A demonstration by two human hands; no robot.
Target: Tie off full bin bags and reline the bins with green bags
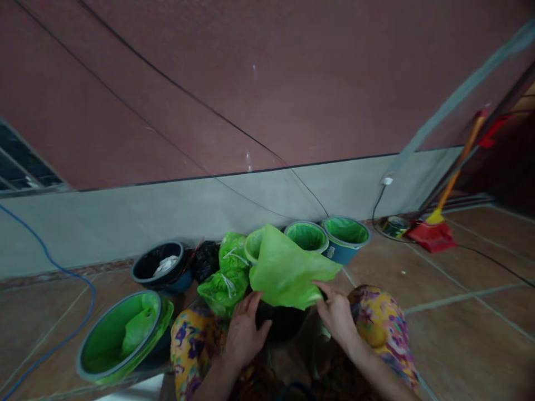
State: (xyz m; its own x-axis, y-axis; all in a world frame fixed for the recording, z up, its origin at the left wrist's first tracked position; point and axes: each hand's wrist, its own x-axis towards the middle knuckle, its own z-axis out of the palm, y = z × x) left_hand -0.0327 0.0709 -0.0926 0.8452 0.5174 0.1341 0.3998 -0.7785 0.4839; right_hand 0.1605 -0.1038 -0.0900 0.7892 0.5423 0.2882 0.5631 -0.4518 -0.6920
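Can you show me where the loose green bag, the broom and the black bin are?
Loose green bag [288, 270], head view, middle of the sheet.
Broom [430, 231], head view, red head.
Black bin [144, 267], head view, left rim.

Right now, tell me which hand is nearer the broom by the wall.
Right. The right hand grips the green bag on the side toward the broom; the left hand is on the bag's far side, farther away.

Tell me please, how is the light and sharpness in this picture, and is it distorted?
Head view: dim, flat light with no glare; the wall lines tilt and bend from the wide lens; the hands, left and right, and the green bag look soft.
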